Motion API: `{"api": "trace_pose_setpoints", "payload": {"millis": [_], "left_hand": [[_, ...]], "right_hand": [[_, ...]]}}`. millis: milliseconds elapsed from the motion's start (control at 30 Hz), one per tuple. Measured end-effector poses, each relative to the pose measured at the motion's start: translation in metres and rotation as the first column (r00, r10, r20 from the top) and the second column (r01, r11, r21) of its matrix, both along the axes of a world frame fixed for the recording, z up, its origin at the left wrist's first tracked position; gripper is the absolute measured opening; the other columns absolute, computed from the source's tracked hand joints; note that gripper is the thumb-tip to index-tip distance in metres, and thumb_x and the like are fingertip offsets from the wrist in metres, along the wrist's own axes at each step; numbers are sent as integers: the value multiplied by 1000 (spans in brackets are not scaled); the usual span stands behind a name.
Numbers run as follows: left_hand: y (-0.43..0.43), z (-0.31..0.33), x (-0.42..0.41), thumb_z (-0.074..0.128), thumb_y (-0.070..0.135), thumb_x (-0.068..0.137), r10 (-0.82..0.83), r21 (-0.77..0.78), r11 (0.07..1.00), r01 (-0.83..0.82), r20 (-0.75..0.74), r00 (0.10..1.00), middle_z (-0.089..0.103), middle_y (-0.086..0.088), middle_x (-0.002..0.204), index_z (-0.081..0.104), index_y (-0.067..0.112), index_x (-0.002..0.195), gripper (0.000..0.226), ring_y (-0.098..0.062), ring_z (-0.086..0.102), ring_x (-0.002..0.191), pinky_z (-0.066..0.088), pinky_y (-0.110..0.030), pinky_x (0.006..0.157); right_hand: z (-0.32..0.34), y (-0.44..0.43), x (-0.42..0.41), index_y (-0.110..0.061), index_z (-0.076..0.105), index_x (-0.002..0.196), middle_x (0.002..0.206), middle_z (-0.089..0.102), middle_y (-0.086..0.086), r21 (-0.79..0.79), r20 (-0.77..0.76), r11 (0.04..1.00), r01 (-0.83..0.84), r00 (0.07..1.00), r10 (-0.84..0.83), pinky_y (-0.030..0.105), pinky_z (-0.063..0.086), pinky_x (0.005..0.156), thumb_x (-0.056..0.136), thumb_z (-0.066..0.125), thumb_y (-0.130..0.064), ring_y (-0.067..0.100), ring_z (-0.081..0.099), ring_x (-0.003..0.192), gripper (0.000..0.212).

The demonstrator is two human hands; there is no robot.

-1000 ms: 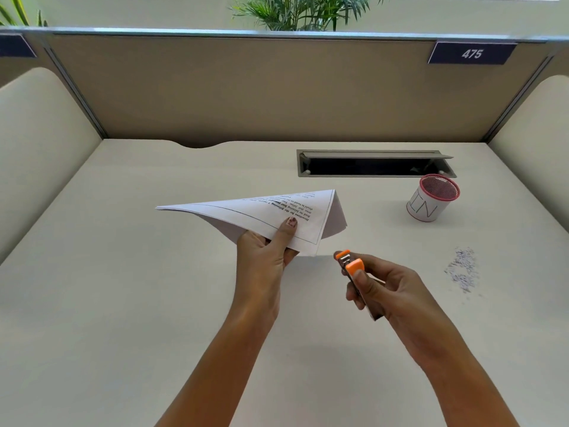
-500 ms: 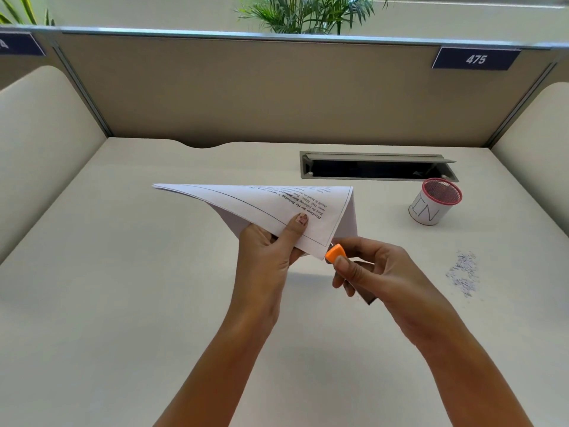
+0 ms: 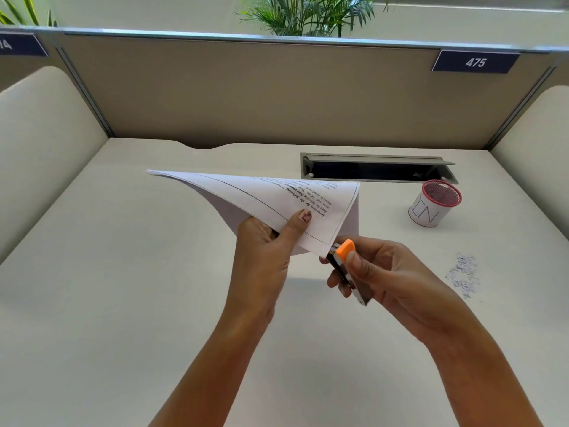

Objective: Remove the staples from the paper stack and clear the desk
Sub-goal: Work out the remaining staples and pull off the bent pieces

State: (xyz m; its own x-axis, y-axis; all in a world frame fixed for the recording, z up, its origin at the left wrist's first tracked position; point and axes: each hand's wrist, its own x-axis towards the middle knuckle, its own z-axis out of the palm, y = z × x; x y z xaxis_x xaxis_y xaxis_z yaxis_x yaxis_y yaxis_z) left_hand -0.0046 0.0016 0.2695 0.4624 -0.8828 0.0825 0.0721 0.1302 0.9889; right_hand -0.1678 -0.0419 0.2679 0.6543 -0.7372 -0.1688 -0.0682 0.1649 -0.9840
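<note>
My left hand [image 3: 264, 251] holds a stack of printed white paper [image 3: 264, 195] above the desk, thumb on top near the stack's near corner; the sheets curve and droop. My right hand [image 3: 378, 272] grips a staple remover [image 3: 346, 266] with an orange top and a dark metal body. Its tip touches the near corner of the paper stack. A heap of loose pulled staples [image 3: 463, 275] lies on the desk to the right of my right hand.
A small cup with a red mesh rim, marked "IN" [image 3: 434, 204], stands at the back right. Behind it a cable slot [image 3: 375, 167] lies open in the desk. Cubicle panels enclose the desk [image 3: 123, 288] at the back and on both sides.
My right hand has brought the staple remover up and left until its tip meets the corner of the paper stack. My left hand has kept its hold on the stack.
</note>
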Motion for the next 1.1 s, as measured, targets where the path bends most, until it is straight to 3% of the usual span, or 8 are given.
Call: {"api": "trace_pose_setpoints", "payload": {"millis": [100,233,400,533,767,900,1100], "left_hand": [[1,2,2,63,15,88,-3,9,1000,3,9,1000,73,9,92,66,19,106,18,-3,68,85,51,-10,69],[2,4,-1,63,16,88,-19,18,1000,18,44,999,73,3,98,65,13,113,24,-7,68,88,52,-11,70],[3,6,-2,63,17,88,-23,22,1000,21,73,997,73,-1,101,64,6,117,30,-12,69,90,51,-10,69],[5,8,-2,63,16,88,-32,20,999,30,79,996,73,1,100,65,8,116,29,-11,69,90,51,-11,70],[6,10,-5,63,15,89,-62,19,998,61,59,996,73,7,96,67,17,109,20,-7,68,88,50,-10,69],[6,10,-6,63,15,88,-71,12,997,71,54,996,73,2,100,66,11,114,27,-11,69,91,51,-12,71],[7,9,-5,63,15,88,-94,-5,996,94,47,994,73,-2,103,65,7,116,29,-13,69,93,53,-14,73]], "right_hand": [[4,0,0,-7,69,107,95,68,7,40,52,999,-37,998,35,17,45,58,61,78,-59,13,62,70,70],[7,3,3,-8,70,100,83,68,8,11,16,999,-34,999,34,18,41,57,61,77,-61,14,58,67,66],[8,4,6,-9,70,100,80,69,10,-54,-21,998,29,999,-30,35,35,65,70,71,-41,17,56,69,44],[11,6,6,-6,70,98,78,69,4,-61,0,997,50,999,-50,20,41,60,73,69,-25,10,60,66,31],[10,6,6,-8,72,88,73,70,11,-82,-5,990,118,993,-119,29,40,63,70,71,-24,14,58,65,24],[8,6,9,-4,72,84,73,71,13,-48,82,983,177,982,-173,18,49,59,64,72,-13,14,67,66,22],[7,8,11,-4,72,78,66,70,11,-82,119,967,240,966,-230,17,50,57,62,72,-11,16,65,61,18]]}}
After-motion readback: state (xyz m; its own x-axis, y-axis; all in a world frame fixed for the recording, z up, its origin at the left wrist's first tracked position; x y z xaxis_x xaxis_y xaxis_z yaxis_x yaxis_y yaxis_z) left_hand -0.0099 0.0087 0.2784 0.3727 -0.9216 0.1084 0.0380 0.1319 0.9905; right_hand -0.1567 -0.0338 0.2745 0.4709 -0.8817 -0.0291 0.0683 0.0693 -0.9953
